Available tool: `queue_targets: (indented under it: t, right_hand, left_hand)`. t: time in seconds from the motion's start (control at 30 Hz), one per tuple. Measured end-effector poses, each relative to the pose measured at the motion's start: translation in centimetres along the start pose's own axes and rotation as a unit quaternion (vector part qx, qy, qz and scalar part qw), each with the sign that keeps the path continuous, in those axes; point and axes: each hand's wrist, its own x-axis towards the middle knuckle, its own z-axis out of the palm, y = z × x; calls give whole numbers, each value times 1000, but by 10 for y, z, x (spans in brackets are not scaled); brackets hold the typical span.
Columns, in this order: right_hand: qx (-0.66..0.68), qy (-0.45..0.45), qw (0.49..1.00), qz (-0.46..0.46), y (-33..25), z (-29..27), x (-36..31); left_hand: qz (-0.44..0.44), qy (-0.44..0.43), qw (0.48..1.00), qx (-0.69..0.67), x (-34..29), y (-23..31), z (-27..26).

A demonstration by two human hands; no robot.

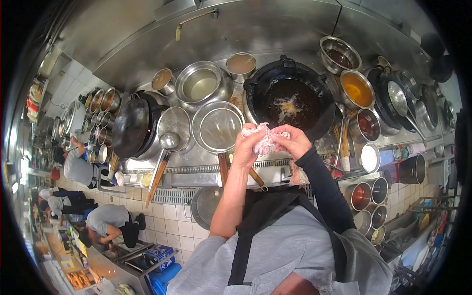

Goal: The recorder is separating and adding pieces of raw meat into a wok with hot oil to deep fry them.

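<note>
Between my two hands is a clump of raw-looking pinkish-white meat (263, 139) with a pale coating. My left hand (242, 151) is closed around its left side. My right hand (294, 142) pinches its right edge with bent fingers. Both hands are above the near rim of a big black wok (255, 101) filled with dark oil (282, 93). A light golden piece (289, 107) floats there amid bubbles. Left of my hands, two round mesh strainers (218, 127) (174, 129) rest on the counter, a steel ladle (169, 141) lying over the left one.
A steel pot of pale liquid (199, 84) stands behind the strainers. Right of the wok are a bowl of orange oil (357, 89) and a perforated skimmer (398, 98). A lidded black wok (131, 127) sits at left. Several co-workers in grey shirts (105, 219) work at far left.
</note>
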Motion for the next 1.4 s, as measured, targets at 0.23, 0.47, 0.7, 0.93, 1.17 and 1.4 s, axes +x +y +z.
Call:
queue_targets:
  t: [0.23, 0.47, 0.7, 0.93, 1.17, 1.4]
  right_hand:
    - [-221, -31, 975, 2, -19, 6, -4]
    - [-314, -28, 945, -82, -19, 9, 6]
    - [-600, 29, 749, -281, -13, 18, 0]
    - [-440, 34, 883, -160, -19, -13, -8]
    - [99, 3, 995, -23, -19, -31, -10]
    - [30, 29, 998, -38, 13, -41, 8]
  left_hand:
    - [2, -21, 1000, 15, -5, 0, -6]
    - [23, -27, 984, 173, -13, 5, 10]
    - [80, 35, 942, 325, -7, -4, 6]
    - [84, 103, 843, 522, -6, -1, -7]
    - [57, 118, 955, 265, -7, 9, -27]
    - [32, 104, 967, 230, -10, 1, -27]
